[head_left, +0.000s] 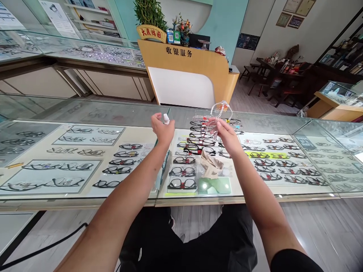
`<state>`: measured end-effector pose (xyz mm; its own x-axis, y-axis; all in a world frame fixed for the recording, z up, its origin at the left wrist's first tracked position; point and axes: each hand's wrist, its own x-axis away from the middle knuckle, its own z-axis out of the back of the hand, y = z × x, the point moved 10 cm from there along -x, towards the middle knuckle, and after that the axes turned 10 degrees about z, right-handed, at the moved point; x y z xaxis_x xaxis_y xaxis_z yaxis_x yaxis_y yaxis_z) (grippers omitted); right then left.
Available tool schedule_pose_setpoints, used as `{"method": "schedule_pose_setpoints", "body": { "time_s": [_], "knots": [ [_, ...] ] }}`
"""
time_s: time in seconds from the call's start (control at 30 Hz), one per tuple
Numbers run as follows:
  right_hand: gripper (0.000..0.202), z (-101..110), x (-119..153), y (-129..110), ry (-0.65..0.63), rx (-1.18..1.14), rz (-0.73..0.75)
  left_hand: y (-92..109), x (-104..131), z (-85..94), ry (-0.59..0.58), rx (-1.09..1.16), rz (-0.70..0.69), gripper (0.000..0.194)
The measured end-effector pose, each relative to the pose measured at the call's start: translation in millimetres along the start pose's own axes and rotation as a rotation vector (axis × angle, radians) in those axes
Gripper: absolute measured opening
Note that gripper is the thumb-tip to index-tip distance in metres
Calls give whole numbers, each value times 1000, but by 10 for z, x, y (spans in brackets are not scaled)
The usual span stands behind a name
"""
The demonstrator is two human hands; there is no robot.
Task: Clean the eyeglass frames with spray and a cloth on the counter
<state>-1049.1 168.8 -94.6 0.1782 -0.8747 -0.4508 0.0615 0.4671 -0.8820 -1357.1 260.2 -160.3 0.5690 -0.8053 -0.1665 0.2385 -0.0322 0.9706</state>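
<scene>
My left hand (163,130) is closed around a small white bottle (166,119), whose top sticks out above the fingers. To the right, my right hand (224,133) pinches a pair of clear-framed glasses (221,109), raised over the glass counter. Below and between the hands, several dark-framed glasses (183,172) stand in rows on the counter. A crumpled beige cloth (211,165) lies near my right forearm, with a green cloth (214,186) just in front of it.
The glass display counter (141,202) spans the view, with more glasses (286,163) at right and others on pale trays (90,135) at left. Beyond it stands a wooden cashier desk (224,71) with plants (150,15) on top. Chairs (258,81) are at the back right.
</scene>
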Motion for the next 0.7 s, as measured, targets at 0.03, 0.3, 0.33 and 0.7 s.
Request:
{"method": "schedule_pose_setpoints", "body": {
  "time_s": [0.03,0.3,0.33,0.7],
  "knots": [
    [58,27,-8,-1,8,7,6,122,63,83,58,-11,-40,57],
    [64,258,-58,-39,94,6,32,1240,1161,-192,-440,-141,-648,6],
    [66,267,-60,-44,94,17,30,1272,1382,-323,-590,-223,-729,6],
    [58,236,-60,-77,100,-41,21,860,2447,-693,-1160,-691,-1083,15]
  ]
}}
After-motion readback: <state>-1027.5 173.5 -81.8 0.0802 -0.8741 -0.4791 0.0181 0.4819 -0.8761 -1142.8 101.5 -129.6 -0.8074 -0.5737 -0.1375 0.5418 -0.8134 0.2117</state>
